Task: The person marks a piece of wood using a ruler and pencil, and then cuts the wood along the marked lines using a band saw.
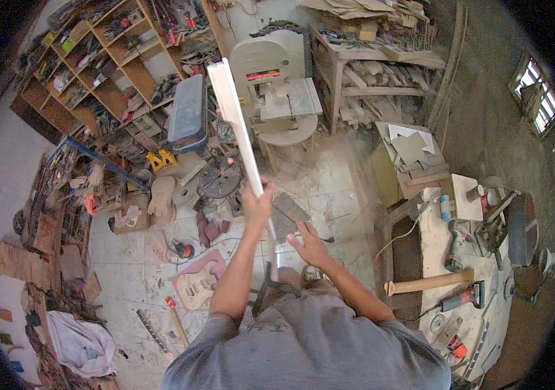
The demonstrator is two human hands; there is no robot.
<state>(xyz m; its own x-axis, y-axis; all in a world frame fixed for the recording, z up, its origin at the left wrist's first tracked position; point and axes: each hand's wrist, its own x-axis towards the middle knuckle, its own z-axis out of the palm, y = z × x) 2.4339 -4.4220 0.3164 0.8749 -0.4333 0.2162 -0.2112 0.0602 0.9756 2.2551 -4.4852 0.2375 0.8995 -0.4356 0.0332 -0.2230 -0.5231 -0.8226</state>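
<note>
My left hand (258, 207) is wrapped round the lower part of a long, narrow white bar (238, 123). The bar rises away from me, tilted to the left, and its far end shows a stepped or grooved edge. To its right is my right hand (311, 247), thumb and forefinger spread apart, the other fingers partly hidden. Its fingertips are at the near edge of a flat grey-brown piece (291, 207); whether they touch it I cannot tell. The bar's bottom end runs down close to my body.
A band saw (261, 62) stands ahead, a round stool (288, 132) before it. At left are a cubbyhole shelf (105, 58) and a grey bin (188, 112). A guitar body (198, 286) lies on the floor. The right-hand bench (436, 260) carries power tools and a wooden neck-like piece (430, 282).
</note>
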